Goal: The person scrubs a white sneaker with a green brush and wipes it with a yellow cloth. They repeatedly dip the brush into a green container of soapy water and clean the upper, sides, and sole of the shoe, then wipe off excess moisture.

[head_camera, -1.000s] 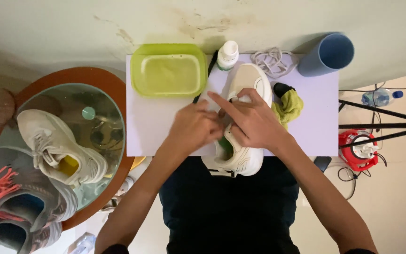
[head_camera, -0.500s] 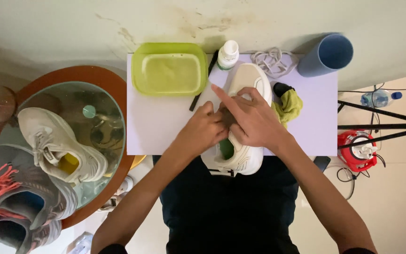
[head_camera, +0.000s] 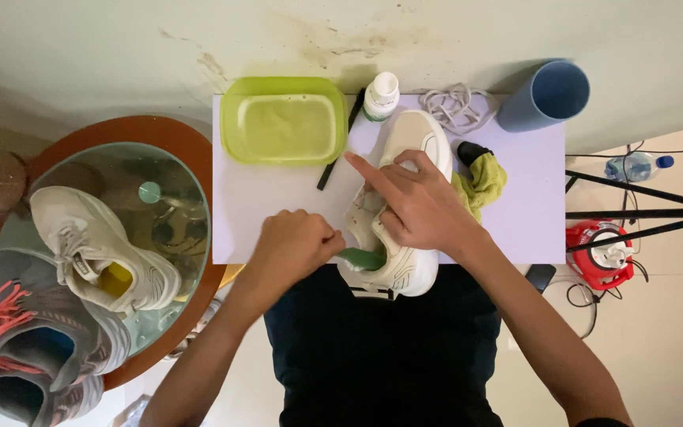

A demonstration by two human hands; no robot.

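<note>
A white table (head_camera: pixel 278 225) fills the centre of the frame, its far edge against the wall and its near edge at the person's lap. Bare tabletop lies open at centre left, below the basin, and at the right below the blue cup (head_camera: pixel 545 95). A round glass side table (head_camera: pixel 175 198) sits at the left, close by the white table's left edge, and carries a white sneaker (head_camera: pixel 96 249) and grey sneakers with red laces (head_camera: pixel 17 340). A green basin (head_camera: pixel 284 119) stands at the upper left of the white table.

A cream shoe (head_camera: pixel 416 134) lies lengthwise at mid-table, toe toward the wall, its heel overhanging the near edge. Its upper looks pale, smooth and slightly dull. The right hand (head_camera: pixel 416 205) presses on its middle, fingers spread, forefinger stretched up-left. The left hand (head_camera: pixel 294 245) is curled in a fist, pinching a green brush (head_camera: pixel 361 258) against the shoe's heel side.

Smaller things line the top: a yellow cloth (head_camera: pixel 484 182), coiled white laces (head_camera: pixel 456 107), a white bottle (head_camera: pixel 381 95).
</note>
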